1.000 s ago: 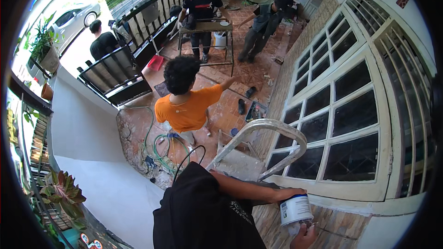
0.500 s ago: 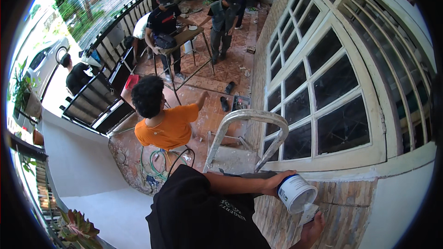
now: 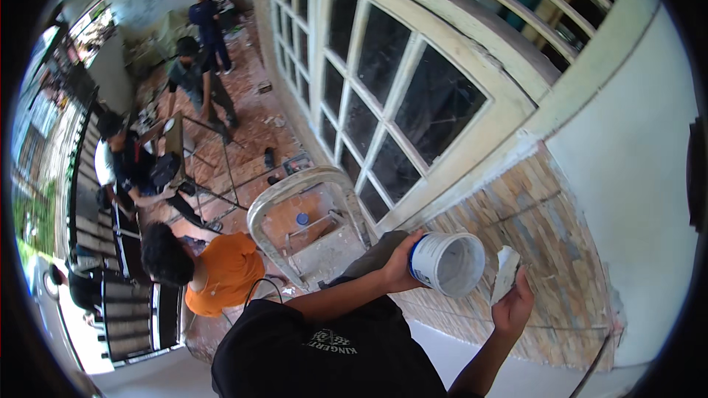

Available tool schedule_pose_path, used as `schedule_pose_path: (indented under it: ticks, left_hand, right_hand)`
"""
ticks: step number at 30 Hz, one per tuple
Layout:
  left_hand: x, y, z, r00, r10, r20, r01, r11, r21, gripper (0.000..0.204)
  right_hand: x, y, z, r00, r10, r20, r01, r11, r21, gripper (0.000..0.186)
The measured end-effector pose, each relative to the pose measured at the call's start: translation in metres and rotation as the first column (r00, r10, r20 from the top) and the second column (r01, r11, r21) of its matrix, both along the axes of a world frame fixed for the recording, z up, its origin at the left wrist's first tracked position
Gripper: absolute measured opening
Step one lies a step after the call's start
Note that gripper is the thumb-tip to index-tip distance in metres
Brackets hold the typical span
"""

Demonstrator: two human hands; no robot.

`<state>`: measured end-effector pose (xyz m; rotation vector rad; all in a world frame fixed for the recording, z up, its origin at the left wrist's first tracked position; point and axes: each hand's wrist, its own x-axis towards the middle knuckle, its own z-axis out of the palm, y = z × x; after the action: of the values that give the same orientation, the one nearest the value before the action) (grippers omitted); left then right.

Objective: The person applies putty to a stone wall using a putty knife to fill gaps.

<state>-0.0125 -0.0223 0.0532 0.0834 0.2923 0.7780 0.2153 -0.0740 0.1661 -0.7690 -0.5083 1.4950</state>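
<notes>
My left hand (image 3: 402, 265) is wrapped round a white plastic tub (image 3: 450, 262) with a blue band, tilted so its open mouth and pale-coated inside show. My right hand (image 3: 514, 298), just right of the tub, grips a flat scraper (image 3: 505, 269) smeared with white paste; its blade stands apart from the rim. Behind the tub are a stone-patterned wall strip (image 3: 549, 250) and a white paned window frame (image 3: 450, 81). Just beyond my left arm rises the paint-spattered top rail of a stepladder (image 3: 269, 195).
A person in orange (image 3: 225, 273) stands below at left. Farther back, several people work around a narrow metal-legged stand (image 3: 174, 136) on the tiled floor (image 3: 251, 125). A black railing fence (image 3: 125, 317) runs along the left; a plain white wall (image 3: 627, 199) is at right.
The view has swung toward the window and wall. The tub has turned to show more of its opening, and the scraper has risen from below it to beside it.
</notes>
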Motion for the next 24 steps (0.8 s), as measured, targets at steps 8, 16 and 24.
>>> schedule_pose_path:
  ticks: [8, 16, 24]
  left_hand:
    - [0.012, 0.012, 0.037, 0.998, -0.049, 0.042, 0.045, 0.995, 0.087, 0.072]
    - [0.024, 0.009, 0.044, 0.997, -0.073, 0.014, 0.071, 0.992, 0.107, 0.071]
    - [0.015, -0.006, 0.022, 0.996, -0.075, -0.044, 0.076, 0.996, 0.039, 0.070]
  right_hand:
    - [0.005, 0.006, 0.048, 0.997, -0.071, 0.018, 0.066, 0.979, 0.191, 0.032]
    - [0.003, 0.016, 0.091, 0.915, -0.337, 0.222, 0.240, 0.896, 0.374, 0.026]
    - [0.016, 0.077, 0.106, -0.178, -0.745, 0.643, -0.010, 0.655, 0.756, 0.026]
